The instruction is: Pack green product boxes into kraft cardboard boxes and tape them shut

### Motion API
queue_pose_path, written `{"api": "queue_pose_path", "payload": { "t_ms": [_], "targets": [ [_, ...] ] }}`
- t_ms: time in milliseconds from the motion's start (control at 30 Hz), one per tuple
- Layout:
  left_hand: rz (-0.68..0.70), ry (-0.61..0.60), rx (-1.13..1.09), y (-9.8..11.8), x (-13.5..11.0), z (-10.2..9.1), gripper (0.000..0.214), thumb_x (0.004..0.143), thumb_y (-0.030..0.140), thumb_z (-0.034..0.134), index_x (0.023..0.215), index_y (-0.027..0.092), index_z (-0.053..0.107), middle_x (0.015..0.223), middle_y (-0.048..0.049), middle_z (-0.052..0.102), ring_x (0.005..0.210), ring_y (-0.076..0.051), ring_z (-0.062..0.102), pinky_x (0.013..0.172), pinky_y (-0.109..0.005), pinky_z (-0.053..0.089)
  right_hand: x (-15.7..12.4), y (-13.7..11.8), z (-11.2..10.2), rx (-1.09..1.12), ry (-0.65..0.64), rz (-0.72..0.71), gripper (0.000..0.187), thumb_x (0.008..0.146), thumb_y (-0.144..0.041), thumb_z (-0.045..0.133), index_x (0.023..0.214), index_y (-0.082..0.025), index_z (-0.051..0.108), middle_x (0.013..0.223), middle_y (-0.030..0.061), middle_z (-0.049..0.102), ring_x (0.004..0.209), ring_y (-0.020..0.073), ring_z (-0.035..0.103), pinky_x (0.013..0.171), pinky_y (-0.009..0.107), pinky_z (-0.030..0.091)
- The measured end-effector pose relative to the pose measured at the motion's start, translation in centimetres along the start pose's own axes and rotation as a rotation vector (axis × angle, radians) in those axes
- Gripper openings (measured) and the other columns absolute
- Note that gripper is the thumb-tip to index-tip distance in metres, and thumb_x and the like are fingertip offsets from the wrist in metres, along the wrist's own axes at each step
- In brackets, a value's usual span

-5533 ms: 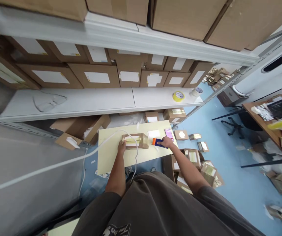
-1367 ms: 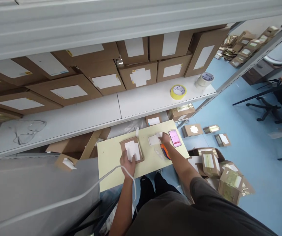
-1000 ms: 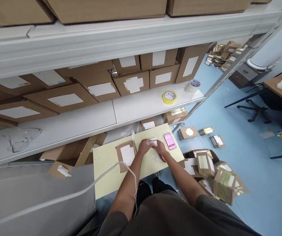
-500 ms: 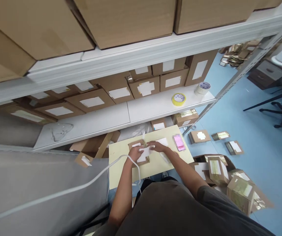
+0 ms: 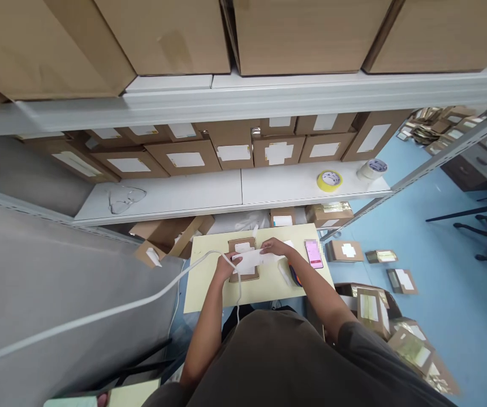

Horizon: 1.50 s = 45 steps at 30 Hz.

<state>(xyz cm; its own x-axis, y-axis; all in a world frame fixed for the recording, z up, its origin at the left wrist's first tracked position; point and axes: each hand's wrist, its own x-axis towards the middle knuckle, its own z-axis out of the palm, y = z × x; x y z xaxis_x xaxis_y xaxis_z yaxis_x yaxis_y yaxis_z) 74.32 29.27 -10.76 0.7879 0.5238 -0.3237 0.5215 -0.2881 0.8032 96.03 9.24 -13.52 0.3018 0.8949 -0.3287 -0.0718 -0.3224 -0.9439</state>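
My left hand (image 5: pixel 225 267) pinches the left end of a white paper slip (image 5: pixel 249 259). The fingers of my right hand (image 5: pixel 274 247) grip the slip further right, so it stretches between both hands. Under it, a small brown cardboard box (image 5: pixel 249 277) with white paper on its face lies on the pale yellow table (image 5: pixel 203 291). Beside my right forearm is a dark blue and orange object (image 5: pixel 294 275), partly hidden by the arm. A phone with a pink screen (image 5: pixel 313 254) rests near the table's right edge.
A white cable (image 5: pixel 141 305) crosses in front of my left hand. Behind the table, a shelf (image 5: pixel 209 195) bears labelled boxes, a yellow tape roll (image 5: pixel 330 180), another tape roll (image 5: pixel 373 169) and clear glasses (image 5: pixel 126 199). Taped boxes (image 5: pixel 373 311) are piled on the floor at right.
My right hand has moved slightly right and up, away from the left hand, and more of the slip shows between them. The camera view has turned and shifted.
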Motion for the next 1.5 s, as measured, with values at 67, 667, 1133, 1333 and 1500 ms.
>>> {"api": "queue_pose_path", "payload": {
  "t_ms": [67, 667, 1133, 1333, 1500],
  "targets": [
    [-0.009, 0.003, -0.056, -0.3, 0.2, 0.4, 0.027, 0.078, 0.04, 0.074, 0.091, 0.02, 0.086, 0.085, -0.0047, 0.084, 0.084, -0.028, 0.077, 0.077, -0.037, 0.06, -0.1, -0.4, -0.3, -0.002, -0.013, 0.029, 0.046, 0.061, -0.065, 0.093, 0.072, -0.022, 0.079, 0.07, 0.0003, 0.073, 0.071, 0.0221, 0.064, 0.067, 0.032, 0.05],
    [-0.196, 0.21, -0.721, -0.1, -0.7, -0.6, 0.051, 0.045, 0.044, 0.1, 0.082, 0.016, 0.079, 0.076, -0.0045, 0.079, 0.069, -0.021, 0.071, 0.067, -0.031, 0.053, -1.4, -1.4, -3.6, -0.121, 0.392, -0.053, 0.036, 0.072, -0.046, 0.093, 0.1, -0.026, 0.083, 0.126, 0.0113, 0.081, 0.129, 0.0338, 0.069, 0.114, 0.052, 0.052],
    [-0.11, 0.189, -1.104, 8.6, -3.1, 5.3, 0.06, 0.047, 0.026, 0.099, 0.1, 0.017, 0.074, 0.092, -0.0074, 0.084, 0.087, -0.025, 0.079, 0.081, -0.035, 0.059, -10.8, -4.8, 6.6, 0.231, 0.425, -0.174, 0.036, 0.091, -0.059, 0.078, 0.093, -0.023, 0.074, 0.089, 0.004, 0.079, 0.077, 0.0186, 0.068, 0.071, 0.031, 0.05],
    [-0.094, 0.124, -1.07, 9.5, -3.5, 6.4, 0.061, 0.047, 0.028, 0.101, 0.101, 0.016, 0.075, 0.096, -0.0097, 0.085, 0.092, -0.028, 0.08, 0.089, -0.04, 0.06, -12.3, -5.6, 6.4, 0.284, 0.444, -0.225, 0.035, 0.087, -0.055, 0.082, 0.085, -0.023, 0.069, 0.084, 0.0019, 0.077, 0.067, 0.0156, 0.063, 0.066, 0.029, 0.045],
    [-0.071, 0.103, -1.06, 9.5, -4.1, 7.4, 0.063, 0.048, 0.031, 0.101, 0.104, 0.016, 0.075, 0.102, -0.0123, 0.085, 0.1, -0.031, 0.08, 0.094, -0.043, 0.06, -13.0, -5.0, 6.6, 0.323, 0.461, -0.22, 0.032, 0.087, -0.053, 0.079, 0.084, -0.024, 0.067, 0.075, 0.0007, 0.073, 0.065, 0.0163, 0.061, 0.063, 0.029, 0.043]
  ]
}}
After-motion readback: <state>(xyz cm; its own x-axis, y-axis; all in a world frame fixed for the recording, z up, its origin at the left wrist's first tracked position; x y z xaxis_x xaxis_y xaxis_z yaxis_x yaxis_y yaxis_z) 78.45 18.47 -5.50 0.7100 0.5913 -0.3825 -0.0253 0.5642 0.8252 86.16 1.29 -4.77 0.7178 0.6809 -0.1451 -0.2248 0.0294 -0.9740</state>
